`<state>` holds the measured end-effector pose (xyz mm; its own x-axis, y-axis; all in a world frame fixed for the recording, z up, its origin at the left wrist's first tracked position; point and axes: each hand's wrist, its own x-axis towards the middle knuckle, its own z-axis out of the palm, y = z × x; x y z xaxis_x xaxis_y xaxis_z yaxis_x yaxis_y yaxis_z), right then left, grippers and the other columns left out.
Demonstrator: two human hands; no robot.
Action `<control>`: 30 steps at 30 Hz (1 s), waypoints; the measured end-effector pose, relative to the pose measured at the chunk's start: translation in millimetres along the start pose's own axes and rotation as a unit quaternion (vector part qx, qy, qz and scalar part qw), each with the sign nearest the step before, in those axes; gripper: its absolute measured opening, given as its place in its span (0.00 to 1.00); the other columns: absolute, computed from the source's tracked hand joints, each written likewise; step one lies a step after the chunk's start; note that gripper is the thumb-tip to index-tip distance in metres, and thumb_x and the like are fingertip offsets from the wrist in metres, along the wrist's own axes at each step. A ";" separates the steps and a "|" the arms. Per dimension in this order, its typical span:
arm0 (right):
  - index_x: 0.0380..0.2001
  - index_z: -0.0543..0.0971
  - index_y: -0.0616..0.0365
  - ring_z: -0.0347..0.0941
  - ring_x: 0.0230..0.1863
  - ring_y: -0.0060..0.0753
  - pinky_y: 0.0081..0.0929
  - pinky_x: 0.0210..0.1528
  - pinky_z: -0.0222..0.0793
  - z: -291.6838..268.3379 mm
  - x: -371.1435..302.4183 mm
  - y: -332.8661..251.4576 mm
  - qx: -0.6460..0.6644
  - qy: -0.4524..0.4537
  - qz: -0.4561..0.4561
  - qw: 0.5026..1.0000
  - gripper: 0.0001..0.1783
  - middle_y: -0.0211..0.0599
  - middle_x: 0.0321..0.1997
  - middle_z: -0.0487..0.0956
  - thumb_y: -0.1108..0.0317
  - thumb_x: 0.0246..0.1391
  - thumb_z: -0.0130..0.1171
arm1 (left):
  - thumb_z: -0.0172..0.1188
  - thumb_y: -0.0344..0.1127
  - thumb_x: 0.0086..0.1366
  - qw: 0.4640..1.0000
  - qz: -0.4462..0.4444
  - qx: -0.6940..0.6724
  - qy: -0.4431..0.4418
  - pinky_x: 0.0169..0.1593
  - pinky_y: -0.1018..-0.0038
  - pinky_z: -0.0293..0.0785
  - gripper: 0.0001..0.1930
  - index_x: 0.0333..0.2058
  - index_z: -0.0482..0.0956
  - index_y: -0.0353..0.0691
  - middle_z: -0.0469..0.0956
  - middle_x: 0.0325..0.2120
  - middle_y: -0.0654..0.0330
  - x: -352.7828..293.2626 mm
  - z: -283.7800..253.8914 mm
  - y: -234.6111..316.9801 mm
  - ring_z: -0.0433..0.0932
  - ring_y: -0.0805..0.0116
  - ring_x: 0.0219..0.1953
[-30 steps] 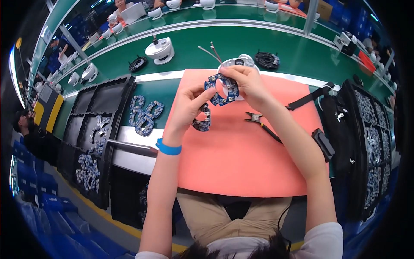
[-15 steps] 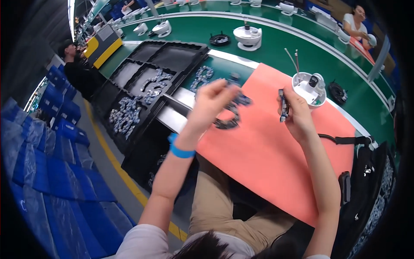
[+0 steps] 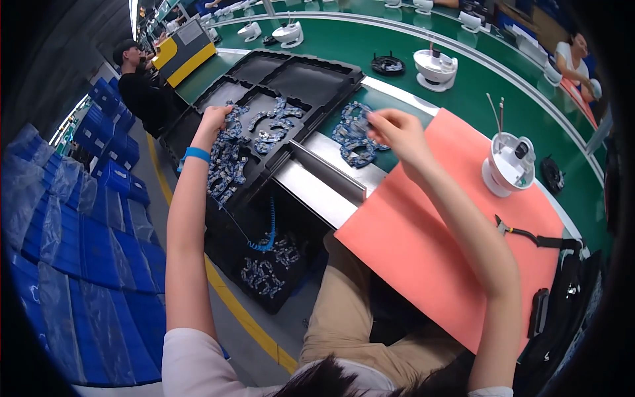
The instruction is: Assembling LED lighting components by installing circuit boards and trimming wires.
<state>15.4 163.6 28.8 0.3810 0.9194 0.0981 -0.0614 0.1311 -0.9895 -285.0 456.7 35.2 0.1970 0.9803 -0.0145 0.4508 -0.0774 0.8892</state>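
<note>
My left hand [image 3: 215, 120] reaches into the black divided tray [image 3: 325, 74], its fingers closed on a small curved circuit board [image 3: 231, 114] at the top of a heap of such boards [image 3: 228, 162]. A blue band [image 3: 197, 153] circles that wrist. My right hand [image 3: 402, 137] hovers at the right edge of a cluster of curved blue circuit boards [image 3: 357, 156] on the green bench. Thumb and fingers there are pinched together; whatever lies between them is blurred. More boards [image 3: 274, 126] fill a neighbouring compartment of the tray.
An orange mat [image 3: 423, 225] bears a white round housing [image 3: 508, 173] with upright wires and cutters [image 3: 512, 228]. A metal rail [image 3: 324, 169] runs beside the tray. A lower black bin [image 3: 271, 291] holds boards. Blue crates [image 3: 99, 264] stand left; a person [image 3: 142, 92] is beyond.
My left hand has moved left, from above the bench to the tray. The right hand has left the white housing for the board cluster. My view has shifted left.
</note>
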 end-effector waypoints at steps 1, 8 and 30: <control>0.34 0.74 0.66 0.73 0.27 0.18 0.14 0.29 0.68 17.9 17.4 0.9 0.015 -0.002 -0.011 1.000 0.11 0.34 0.27 0.77 0.68 0.53 0.57 | 0.56 0.36 0.60 0.999 0.003 0.035 -0.006 0.18 0.77 0.50 0.12 0.20 0.76 0.36 0.66 0.11 0.67 12.9 -0.4 -8.4 0.57 0.77 0.11; 0.29 0.73 0.62 0.78 0.24 0.22 0.18 0.29 0.71 123.8 133.6 38.6 -0.055 0.019 -0.062 0.996 0.08 0.36 0.22 0.79 0.72 0.44 0.60 | 0.59 0.49 0.54 0.947 0.102 0.290 0.090 0.39 0.70 0.72 0.20 0.30 0.81 0.35 0.79 0.26 0.48 18.1 0.3 -7.9 0.79 0.58 0.32; 0.36 0.78 0.63 0.69 0.31 0.12 0.10 0.33 0.66 163.8 117.8 8.3 0.097 -0.218 -0.023 0.971 0.15 0.29 0.33 0.77 0.59 0.55 0.56 | 0.55 0.35 0.62 0.924 0.021 -0.325 -0.198 0.44 0.72 0.66 0.13 0.45 0.72 0.42 0.75 0.36 0.66 -72.7 0.7 62.5 0.71 0.80 0.38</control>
<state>-91.4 333.8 49.5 -0.0370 0.9748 0.2198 -0.2430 0.2046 -0.9482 -270.6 380.5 91.6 0.5633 0.8259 -0.0259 -0.1581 0.1385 0.9776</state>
